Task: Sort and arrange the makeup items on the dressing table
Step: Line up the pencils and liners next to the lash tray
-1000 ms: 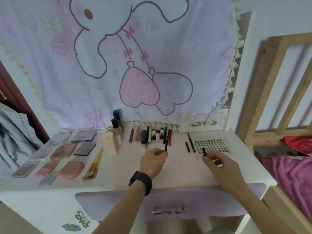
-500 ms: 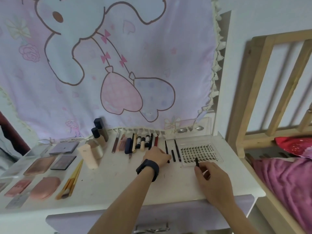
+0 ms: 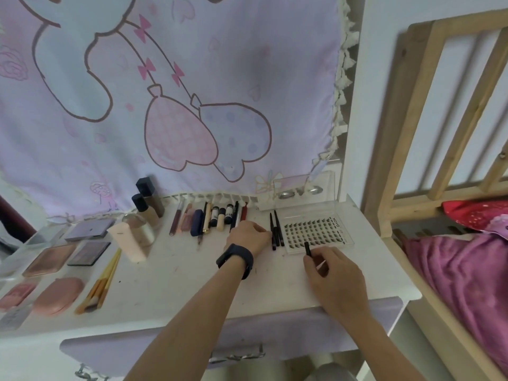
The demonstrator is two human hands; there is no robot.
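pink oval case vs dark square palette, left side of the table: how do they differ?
The pink oval case is rounded and pink; the dark square palette has straight edges and is purplish grey. The case lies nearer the front edge, the palette behind it. Both lie flat.

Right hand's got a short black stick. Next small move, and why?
Probably lay the short black stick from the right hand beside the three black pencils, just left of the lash tray: those are the matching slim black items, already lined up together.
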